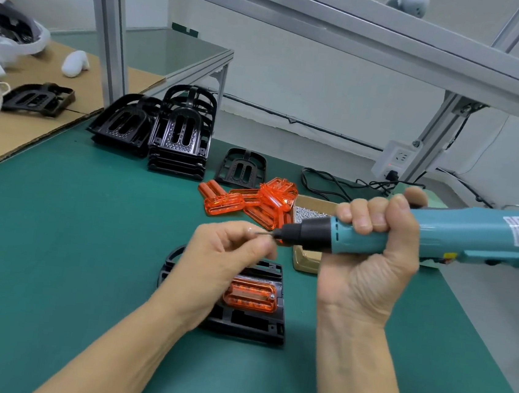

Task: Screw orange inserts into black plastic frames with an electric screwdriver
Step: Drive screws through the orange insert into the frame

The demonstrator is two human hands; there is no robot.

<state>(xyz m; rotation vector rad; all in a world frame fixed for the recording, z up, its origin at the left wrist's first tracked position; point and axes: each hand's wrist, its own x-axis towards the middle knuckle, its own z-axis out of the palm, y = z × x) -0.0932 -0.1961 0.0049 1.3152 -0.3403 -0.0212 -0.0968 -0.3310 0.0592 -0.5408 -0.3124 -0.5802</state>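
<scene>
A worker's right hand grips a teal electric screwdriver level above a green bench mat, its bit meeting a small screw pinched in the curled fingers of the left hand. Open mat lies to the left and toward the near edge. Behind the tool, a cardboard box holds loose screws. Below the hands, a black frame lies flat with an orange insert seated in it; spare orange inserts and stacked black frames sit farther back.
</scene>
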